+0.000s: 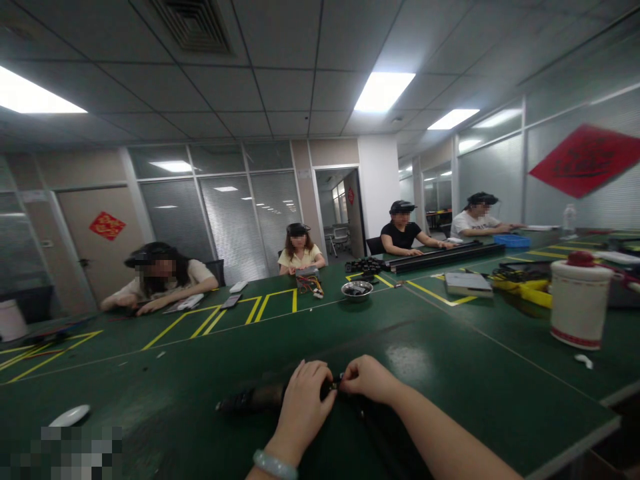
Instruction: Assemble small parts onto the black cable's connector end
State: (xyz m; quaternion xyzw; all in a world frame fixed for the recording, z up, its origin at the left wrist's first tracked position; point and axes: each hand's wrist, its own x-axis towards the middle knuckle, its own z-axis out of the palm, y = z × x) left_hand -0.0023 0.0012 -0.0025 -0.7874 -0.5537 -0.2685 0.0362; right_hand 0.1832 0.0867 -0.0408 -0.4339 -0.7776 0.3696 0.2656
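Left hand [303, 395]: fingers curled tight around a long dark blurred bar-shaped part [250, 399].
Right hand [369, 378]: fingertips pinched on the same part.
Part position: lying on the green table mat [450, 373], near edge.
Writing: none legible.

On the green table [450, 373] stand a white jar [580, 303], a metal bowl [357, 290] and a blue tray [511, 241], with 4 people seated beyond.

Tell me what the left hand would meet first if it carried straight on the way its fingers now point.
The left hand points up and right along the dark part both hands grip. It would meet the right hand at once, since their fingertips look nearly touching; depth is hard to judge in this view.
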